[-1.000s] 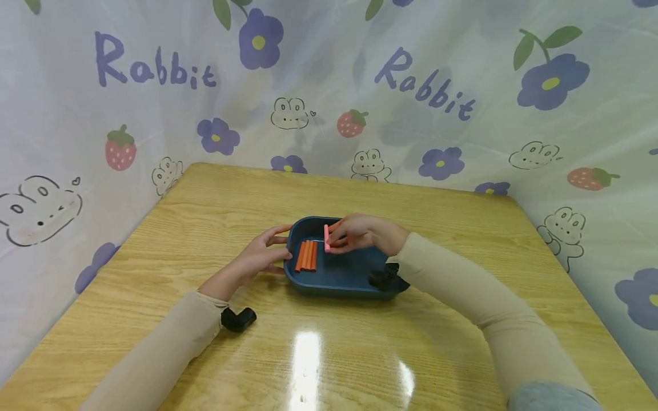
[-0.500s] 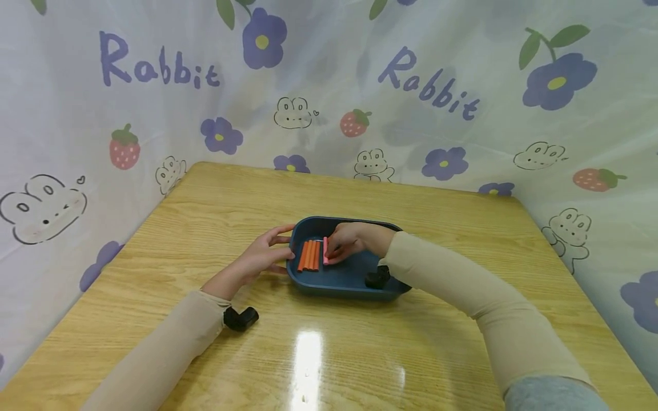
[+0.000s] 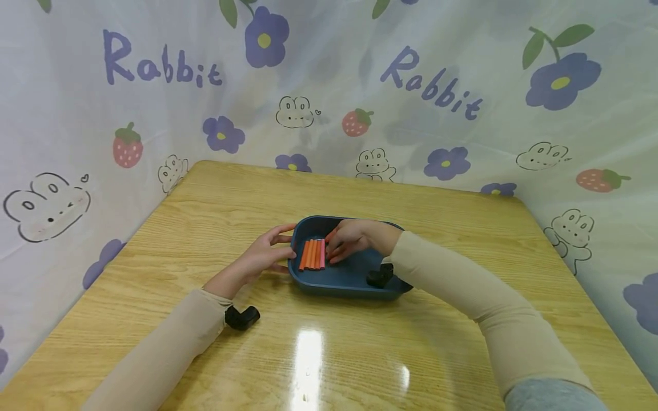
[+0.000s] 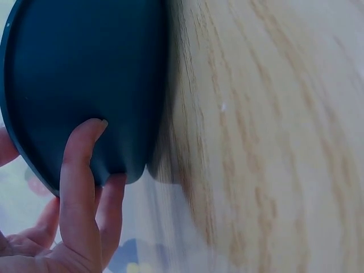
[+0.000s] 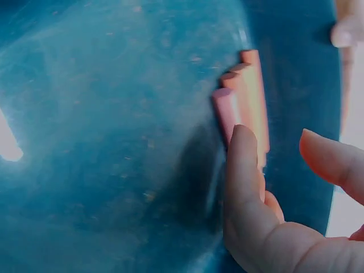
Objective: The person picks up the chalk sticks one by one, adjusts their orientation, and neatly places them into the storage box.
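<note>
In the head view, several orange chalk-like sticks (image 3: pixel 308 255) lie side by side at the left end of a dark blue tray (image 3: pixel 339 290). A pink chalk-like stick (image 3: pixel 322 254) lies along their right side. My right hand (image 3: pixel 353 237) is inside the tray just right of the pink stick. The right wrist view has its thumb and fingers apart, with a fingertip (image 5: pixel 243 136) overlapping the pink stick (image 5: pixel 226 108). My left hand (image 3: pixel 267 251) holds the tray's left end, its fingers (image 4: pixel 79 187) spread against the outer wall.
The tray stands on a wooden table (image 3: pixel 247 194). A white cloth (image 3: pixel 329 57) with rabbits, flowers and strawberries hangs behind and beside it. Black devices sit at the left wrist (image 3: pixel 241 317) and right wrist (image 3: pixel 380 276). The right forearm covers the tray's right end.
My right hand has lowered the pink stick into the tray, moved it left against the orange sticks and let go of it. My left hand stays at the tray's end.
</note>
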`<action>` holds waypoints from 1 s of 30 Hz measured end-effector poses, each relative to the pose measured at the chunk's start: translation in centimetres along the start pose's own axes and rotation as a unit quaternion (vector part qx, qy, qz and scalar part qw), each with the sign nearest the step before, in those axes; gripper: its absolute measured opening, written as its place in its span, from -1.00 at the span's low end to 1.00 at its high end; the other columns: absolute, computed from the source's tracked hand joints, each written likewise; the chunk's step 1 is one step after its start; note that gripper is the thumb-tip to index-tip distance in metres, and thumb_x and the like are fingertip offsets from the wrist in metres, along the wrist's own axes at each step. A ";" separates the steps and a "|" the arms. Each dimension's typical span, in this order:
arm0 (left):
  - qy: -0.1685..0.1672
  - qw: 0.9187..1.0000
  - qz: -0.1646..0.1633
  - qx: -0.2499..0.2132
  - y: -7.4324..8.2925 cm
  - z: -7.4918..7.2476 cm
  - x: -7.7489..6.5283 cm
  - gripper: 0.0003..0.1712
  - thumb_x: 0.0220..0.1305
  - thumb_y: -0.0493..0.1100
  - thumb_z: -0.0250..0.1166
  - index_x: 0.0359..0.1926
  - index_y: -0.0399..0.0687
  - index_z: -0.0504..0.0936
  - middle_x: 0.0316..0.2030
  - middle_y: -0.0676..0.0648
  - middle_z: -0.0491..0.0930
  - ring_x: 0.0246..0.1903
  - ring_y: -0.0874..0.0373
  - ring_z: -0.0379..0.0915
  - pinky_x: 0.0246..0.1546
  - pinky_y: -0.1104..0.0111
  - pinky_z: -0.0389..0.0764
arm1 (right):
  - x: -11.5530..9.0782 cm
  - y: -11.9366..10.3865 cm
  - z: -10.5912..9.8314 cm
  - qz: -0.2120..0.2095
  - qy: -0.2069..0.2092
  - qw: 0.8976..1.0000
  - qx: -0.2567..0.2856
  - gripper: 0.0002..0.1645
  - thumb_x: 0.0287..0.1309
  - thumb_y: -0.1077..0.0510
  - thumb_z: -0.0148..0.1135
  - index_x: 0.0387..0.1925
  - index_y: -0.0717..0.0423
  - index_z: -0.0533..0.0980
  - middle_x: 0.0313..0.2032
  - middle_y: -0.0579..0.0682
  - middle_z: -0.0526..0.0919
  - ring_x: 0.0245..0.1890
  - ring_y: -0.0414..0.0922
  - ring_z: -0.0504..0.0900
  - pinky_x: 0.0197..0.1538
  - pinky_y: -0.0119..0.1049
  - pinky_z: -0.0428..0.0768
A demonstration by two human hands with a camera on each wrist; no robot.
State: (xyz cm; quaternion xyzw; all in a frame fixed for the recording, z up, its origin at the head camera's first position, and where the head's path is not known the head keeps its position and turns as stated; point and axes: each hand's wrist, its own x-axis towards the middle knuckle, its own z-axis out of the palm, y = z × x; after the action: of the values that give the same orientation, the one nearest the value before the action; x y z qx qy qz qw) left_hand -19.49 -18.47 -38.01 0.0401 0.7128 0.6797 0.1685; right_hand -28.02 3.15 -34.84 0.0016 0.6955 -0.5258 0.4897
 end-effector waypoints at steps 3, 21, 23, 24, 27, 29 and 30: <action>-0.002 1.000 0.002 -0.001 0.0 0.0 0.1 -0.22 0.20 -0.39 0.12 0.42 -0.05 0.07 0.24 -0.36 0.16 -0.03 -0.25 0.41 -0.28 0.09 0.62 | -0.7 -0.2 -0.4 -0.019 -0.008 1.000 0.011 -0.34 0.19 0.51 -0.03 0.32 0.36 0.08 0.19 0.30 0.26 -0.04 0.06 0.42 0.08 -0.09 0.48; -0.001 1.000 -0.003 0.003 0.1 0.1 0.1 -0.21 0.20 -0.39 0.11 0.42 -0.05 0.06 0.25 -0.36 0.15 -0.05 -0.22 0.43 -0.29 0.10 0.62 | -5.3 0.4 -2.2 -0.134 -0.040 0.990 0.018 -0.32 0.25 0.47 -0.10 0.36 0.39 -0.04 0.05 0.29 0.30 -0.07 0.04 0.47 0.12 -0.10 0.43; -0.001 1.000 -0.003 0.004 0.1 0.1 0.1 -0.21 0.20 -0.38 0.11 0.42 -0.05 0.06 0.25 -0.36 0.15 -0.05 -0.21 0.44 -0.28 0.10 0.62 | -5.7 0.9 -2.8 -0.139 -0.034 0.989 0.022 -0.32 0.26 0.47 -0.10 0.36 0.39 -0.04 -0.02 0.22 0.34 -0.02 0.10 0.44 0.13 -0.09 0.43; -0.001 1.000 -0.002 0.004 0.1 0.1 0.1 -0.22 0.21 -0.38 0.11 0.42 -0.05 0.06 0.25 -0.36 0.15 -0.05 -0.21 0.44 -0.28 0.10 0.62 | -6.0 1.1 -3.1 -0.141 -0.033 0.989 0.026 -0.32 0.26 0.47 -0.10 0.36 0.39 -0.05 -0.03 0.21 0.34 0.03 0.14 0.41 0.14 -0.09 0.42; -0.002 1.000 -0.001 0.006 0.2 0.0 0.1 -0.22 0.21 -0.38 0.11 0.43 -0.05 0.05 0.25 -0.36 0.15 -0.06 -0.19 0.44 -0.28 0.09 0.62 | -7.0 1.8 -3.9 -0.148 -0.025 0.988 0.042 -0.34 0.27 0.46 -0.13 0.36 0.39 -0.06 0.00 0.21 0.33 0.20 0.27 0.22 0.17 -0.06 0.38; -0.002 1.000 -0.001 0.007 0.2 0.0 0.1 -0.22 0.21 -0.38 0.10 0.43 -0.04 0.05 0.25 -0.36 0.14 -0.07 -0.19 0.45 -0.28 0.09 0.62 | -7.7 2.3 -4.5 -0.153 -0.023 0.987 0.049 -0.34 0.28 0.46 -0.15 0.36 0.39 -0.07 0.03 0.22 0.31 0.24 0.31 0.13 0.20 -0.06 0.34; -0.002 1.000 -0.002 0.007 0.2 0.0 0.0 -0.22 0.21 -0.38 0.11 0.43 -0.04 0.05 0.25 -0.36 0.14 -0.07 -0.18 0.45 -0.28 0.10 0.62 | -8.0 2.5 -4.7 -0.155 -0.020 0.986 0.055 -0.35 0.28 0.45 -0.15 0.36 0.39 -0.07 0.03 0.22 0.30 0.25 0.31 0.12 0.21 -0.06 0.33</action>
State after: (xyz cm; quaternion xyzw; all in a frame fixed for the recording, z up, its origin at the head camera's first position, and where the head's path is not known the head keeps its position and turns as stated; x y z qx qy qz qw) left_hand -19.56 -18.43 -37.86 0.0411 0.7176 0.6740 0.1706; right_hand -25.81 11.81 -31.35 -0.0895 0.6474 -0.6330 0.4150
